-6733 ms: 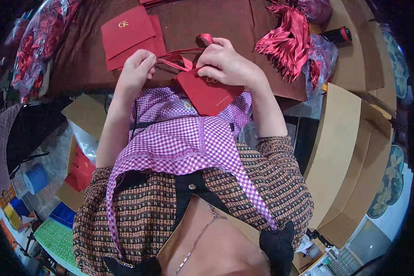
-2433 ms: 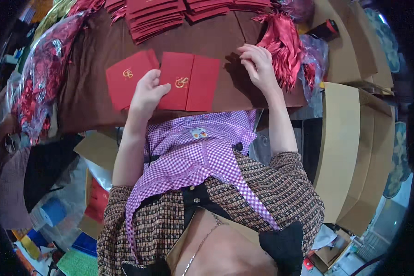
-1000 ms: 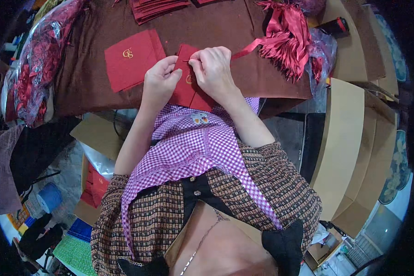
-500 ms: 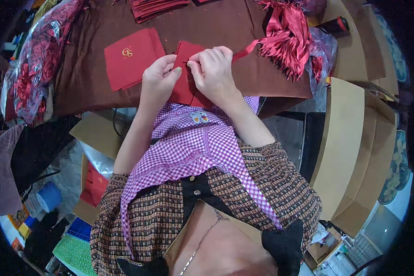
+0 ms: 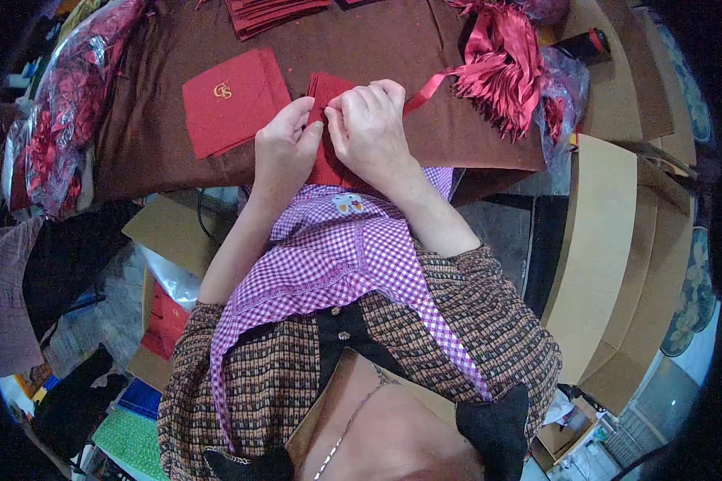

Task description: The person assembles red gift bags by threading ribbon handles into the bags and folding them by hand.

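Just above my lap, at the near edge of the table, a folded red pouch (image 5: pixel 326 164) lies under my two hands. My right hand (image 5: pixel 371 124) is closed in a pinch over it. From behind those fingers a shiny red ribbon (image 5: pixel 427 90) runs off to the right. Close beside, my left hand (image 5: pixel 287 143) is pinched shut at the pouch's left edge, its fingertips almost meeting the right thumb. What the left fingertips grip is hidden. Left of the hands lies a stack of red pouches (image 5: pixel 237 108) with a gold emblem on top.
A bundle of red satin ribbons (image 5: pixel 501 68) hangs at the table's right. More red pouches (image 5: pixel 277 14) are stacked at the far edge. Clear plastic bags of red ribbon pieces (image 5: pixel 72 104) lie at left. Large open cardboard boxes (image 5: pixel 594 256) stand at right; brown cloth (image 5: pixel 152 136) covers the table.
My left hand has shifted slightly right and down, nearer the right hand. The right hand stays over the pouch with little movement.
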`<state>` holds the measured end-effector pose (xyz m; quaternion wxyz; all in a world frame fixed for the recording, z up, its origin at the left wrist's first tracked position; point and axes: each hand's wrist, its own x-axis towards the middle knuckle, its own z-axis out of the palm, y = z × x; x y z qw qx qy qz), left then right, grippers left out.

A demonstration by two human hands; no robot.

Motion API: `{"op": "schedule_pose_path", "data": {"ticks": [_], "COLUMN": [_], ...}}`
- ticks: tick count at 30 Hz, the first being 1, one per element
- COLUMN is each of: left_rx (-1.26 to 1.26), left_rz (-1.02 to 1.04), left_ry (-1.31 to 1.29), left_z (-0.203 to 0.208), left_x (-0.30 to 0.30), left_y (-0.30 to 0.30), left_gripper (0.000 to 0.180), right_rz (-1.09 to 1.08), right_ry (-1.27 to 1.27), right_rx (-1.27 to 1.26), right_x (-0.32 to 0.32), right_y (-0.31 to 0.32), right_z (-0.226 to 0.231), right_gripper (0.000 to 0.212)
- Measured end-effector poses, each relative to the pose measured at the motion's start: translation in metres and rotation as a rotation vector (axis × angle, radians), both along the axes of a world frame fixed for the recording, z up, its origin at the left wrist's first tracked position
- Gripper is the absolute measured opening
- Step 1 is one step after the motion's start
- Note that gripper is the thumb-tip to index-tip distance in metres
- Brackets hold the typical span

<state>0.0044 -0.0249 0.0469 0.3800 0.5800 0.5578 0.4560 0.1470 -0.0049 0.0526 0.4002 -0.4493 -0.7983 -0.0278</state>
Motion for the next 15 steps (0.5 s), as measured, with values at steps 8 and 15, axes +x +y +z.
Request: {"op": "schedule_pose_path", "data": {"ticks": [8, 15], "left_rx": [0.078, -0.133], "left_rz": [0.013, -0.074], "left_ry": [0.073, -0.421], "left_z": [-0.002, 0.015], "left_x": [0.003, -0.001], "left_y": [-0.003, 0.001], "left_gripper": [0.030, 0.031], "right_rz": [0.005, 0.025], "right_ry": [0.206, 0.359], "right_rx": [-0.180, -0.295], "right_x": [-0.001, 0.002], "right_y": [-0.002, -0.003], "right_z": [0.000, 0.007], "right_gripper": [0.010, 0.010]}}
